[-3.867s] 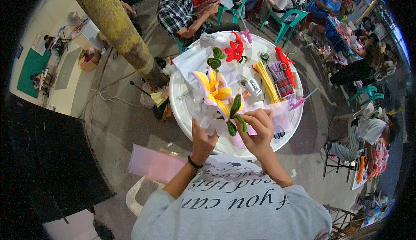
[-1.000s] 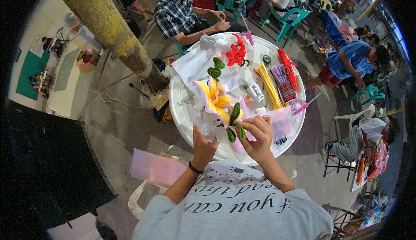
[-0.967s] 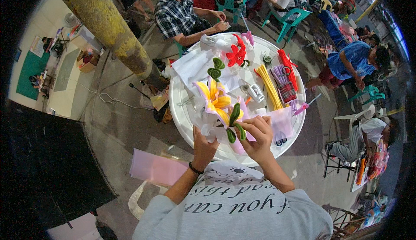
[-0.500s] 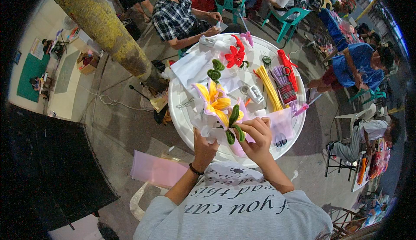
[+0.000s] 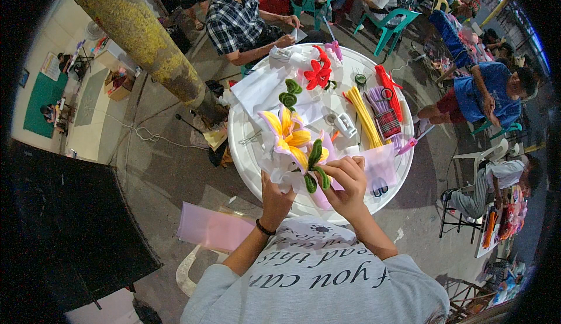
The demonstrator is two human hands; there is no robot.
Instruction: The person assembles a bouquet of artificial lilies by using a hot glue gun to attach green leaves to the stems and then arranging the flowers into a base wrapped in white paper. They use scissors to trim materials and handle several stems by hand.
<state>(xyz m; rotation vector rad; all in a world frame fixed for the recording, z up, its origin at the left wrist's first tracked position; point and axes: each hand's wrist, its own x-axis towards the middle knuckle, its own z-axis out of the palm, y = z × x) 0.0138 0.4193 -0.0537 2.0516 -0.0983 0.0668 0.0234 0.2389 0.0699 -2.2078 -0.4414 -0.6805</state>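
Holding a small bouquet [image 5: 295, 151] over the near edge of a round white table [image 5: 248, 148], a person works with both hands raised close together. At about seven o'clock on the table, the left hand [image 5: 276, 198] is closed around the white wrapping at the bouquet's base. The bouquet has a yellow flower [image 5: 287, 137] at its top and green leaves [image 5: 315, 163] lower down, with pink paper behind. Just to the right, the right hand [image 5: 346, 186] pinches the green leaves and pink paper between its fingertips, touching the bouquet from the five o'clock side.

Out on the table, white sheets [image 5: 257, 90] lie at ten o'clock. A red flower [image 5: 318, 74] sits near twelve o'clock. Near the centre lies a small white tool [image 5: 346, 124]. Yellow stems [image 5: 363, 113] and a tartan cloth [image 5: 387, 122] lie at two o'clock, with red stems [image 5: 388, 84] beyond them.

Across the table, at twelve o'clock, another person in a checked shirt [image 5: 234, 23] sits with hands at the far edge. A thick yellowish pillar [image 5: 143, 37] stands to the left. Green chairs [image 5: 397, 23] and more seated people fill the right side.
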